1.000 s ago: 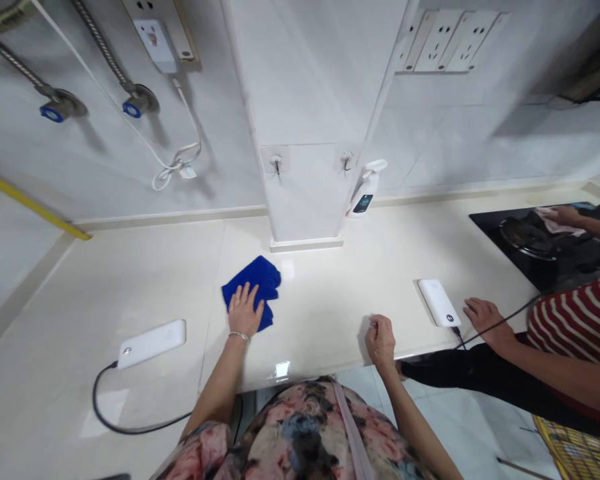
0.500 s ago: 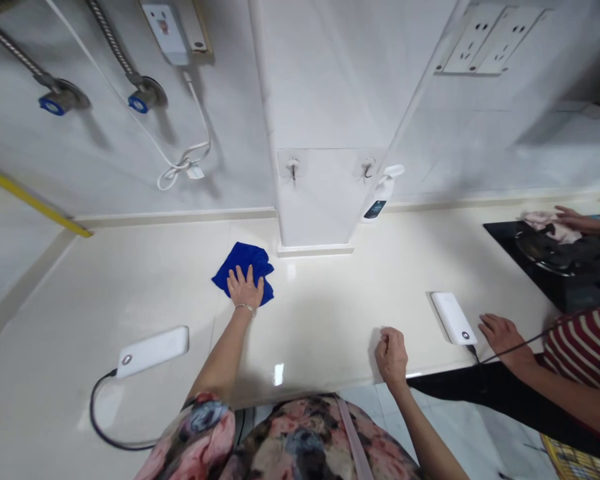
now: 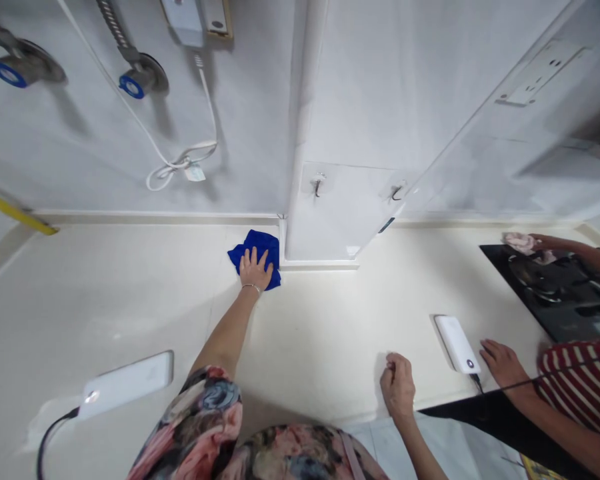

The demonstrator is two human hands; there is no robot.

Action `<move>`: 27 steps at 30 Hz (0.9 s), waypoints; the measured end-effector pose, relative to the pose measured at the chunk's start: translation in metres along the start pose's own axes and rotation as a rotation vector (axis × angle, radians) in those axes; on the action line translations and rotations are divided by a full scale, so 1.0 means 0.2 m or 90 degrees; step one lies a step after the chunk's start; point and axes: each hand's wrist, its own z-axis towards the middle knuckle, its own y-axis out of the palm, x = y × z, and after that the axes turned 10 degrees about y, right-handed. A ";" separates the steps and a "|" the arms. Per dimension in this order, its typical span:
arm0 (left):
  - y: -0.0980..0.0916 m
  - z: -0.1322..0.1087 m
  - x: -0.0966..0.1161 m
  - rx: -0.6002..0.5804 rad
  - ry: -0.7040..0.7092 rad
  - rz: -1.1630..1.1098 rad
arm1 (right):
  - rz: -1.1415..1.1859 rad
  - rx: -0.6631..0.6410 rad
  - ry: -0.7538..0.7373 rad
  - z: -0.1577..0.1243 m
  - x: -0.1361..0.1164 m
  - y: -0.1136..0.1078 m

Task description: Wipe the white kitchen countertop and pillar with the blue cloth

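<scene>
The location was a kitchen, identified by a black cooktop [image 3: 563,287] with a round burner at the right-hand part of a long, pale countertop [image 3: 325,333]. Two blue-handled valves [image 3: 141,77] with braided hoses [image 3: 114,27] were mounted on the light-coloured wall [image 3: 250,133]. Further fittings comprised a wall socket [image 3: 541,75], small hooks [image 3: 317,187] on a projecting pillar [image 3: 380,107], and a yellow pipe [image 3: 15,212] at the left.

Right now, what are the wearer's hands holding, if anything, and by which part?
No grip shows: the left hand lies spread over the blue cloth, covering its middle; the curled right hand shows nothing held.
</scene>
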 end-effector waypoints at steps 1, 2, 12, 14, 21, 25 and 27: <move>0.00 0.03 -0.01 -0.002 0.006 0.003 | -0.006 0.000 -0.001 0.00 0.00 0.00; 0.00 0.06 -0.02 -0.004 0.012 0.005 | -0.010 0.002 -0.002 0.00 0.01 0.00; -0.01 0.48 -0.10 -0.085 0.032 -0.017 | -0.021 0.008 0.024 -0.01 0.00 0.01; 0.00 0.52 -0.09 -0.063 0.016 -0.017 | -0.020 0.008 0.027 -0.01 0.00 0.01; 0.04 0.48 -0.04 0.016 0.002 -0.005 | 0.003 0.011 0.019 0.00 -0.01 0.01; 0.03 0.34 -0.02 0.020 0.000 -0.002 | 0.013 0.013 0.008 0.01 0.01 0.01; 0.02 0.24 0.00 0.029 -0.005 0.002 | 0.023 0.014 0.005 0.01 0.02 0.02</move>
